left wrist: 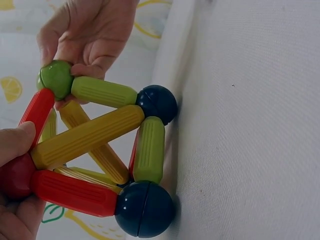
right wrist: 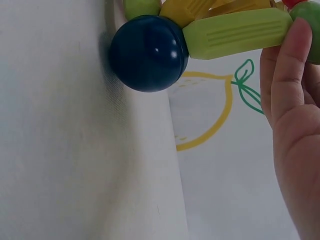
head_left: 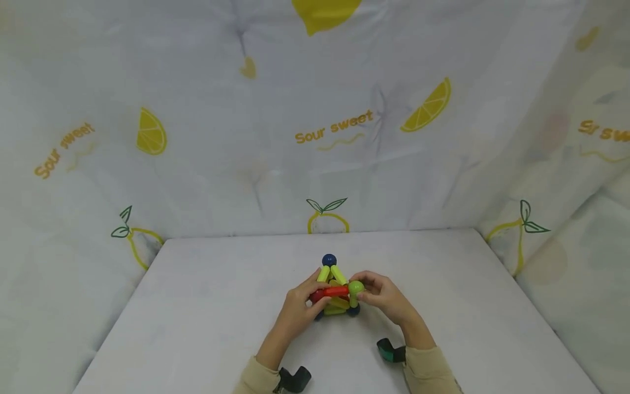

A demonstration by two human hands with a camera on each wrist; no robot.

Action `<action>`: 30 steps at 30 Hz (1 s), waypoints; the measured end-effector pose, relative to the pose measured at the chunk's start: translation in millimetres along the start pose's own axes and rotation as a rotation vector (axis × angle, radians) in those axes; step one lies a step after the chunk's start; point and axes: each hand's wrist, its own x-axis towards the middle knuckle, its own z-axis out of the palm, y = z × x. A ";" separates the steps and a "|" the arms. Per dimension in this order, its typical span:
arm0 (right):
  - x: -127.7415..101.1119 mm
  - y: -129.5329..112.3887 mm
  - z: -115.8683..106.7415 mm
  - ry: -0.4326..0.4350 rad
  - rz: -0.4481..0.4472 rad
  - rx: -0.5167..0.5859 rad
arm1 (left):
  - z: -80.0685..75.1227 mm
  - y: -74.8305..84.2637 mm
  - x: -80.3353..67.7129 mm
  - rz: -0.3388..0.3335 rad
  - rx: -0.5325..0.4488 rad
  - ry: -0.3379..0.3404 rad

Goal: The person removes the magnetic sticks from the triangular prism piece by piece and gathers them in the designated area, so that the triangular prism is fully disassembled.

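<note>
A toy frame of ribbed rods and balls [head_left: 337, 295] stands in the middle of the white table [head_left: 197, 312]. It has red [left wrist: 75, 192], yellow [left wrist: 87, 136] and light green rods [left wrist: 148, 149], and its dark blue balls [left wrist: 145, 208] rest on the table. My left hand [head_left: 315, 303] grips a red ball [left wrist: 15, 176] at the frame's left corner, thumb on top. My right hand [head_left: 361, 293] pinches the green ball [left wrist: 56, 78] at its upper right corner. The right wrist view shows a dark blue ball [right wrist: 148, 52], a green rod [right wrist: 237, 32] and my right fingers [right wrist: 292, 100] close up.
A white cloth printed with lemons [head_left: 325, 126] walls the table at the back and on both sides. Bare table surface lies left, right and in front of the frame. Wrist camera mounts [head_left: 295, 378] sit on both sleeves.
</note>
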 end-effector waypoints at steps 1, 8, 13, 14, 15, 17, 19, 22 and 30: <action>-0.1 -0.1 0.4 0.003 0.008 -0.004 | 0.7 -0.9 -0.8 0.001 0.003 0.000; -1.9 2.8 0.1 0.031 0.033 -0.022 | 3.0 0.0 -1.2 -0.002 0.008 0.005; -1.9 4.5 -0.5 0.015 0.013 -0.008 | 2.0 0.8 -1.6 -0.013 0.015 0.000; -1.6 4.1 -0.7 0.012 0.006 -0.007 | 1.6 0.8 -1.3 -0.013 0.015 0.001; -1.1 4.1 -1.1 0.007 0.000 -0.009 | 1.3 0.8 -0.8 -0.014 0.015 0.001; -1.0 4.7 -2.0 0.004 -0.005 -0.018 | 1.6 0.9 0.0 -0.014 0.012 0.000; -0.9 5.1 -2.9 0.000 -0.008 -0.020 | 2.2 0.5 0.5 -0.006 0.011 0.001; -0.4 5.4 -4.1 -0.012 -0.024 -0.014 | 2.7 0.3 1.5 0.013 0.017 0.001; -7.3 2.8 -15.2 0.040 -0.086 0.059 | -3.2 -1.8 0.9 -0.022 0.047 -0.003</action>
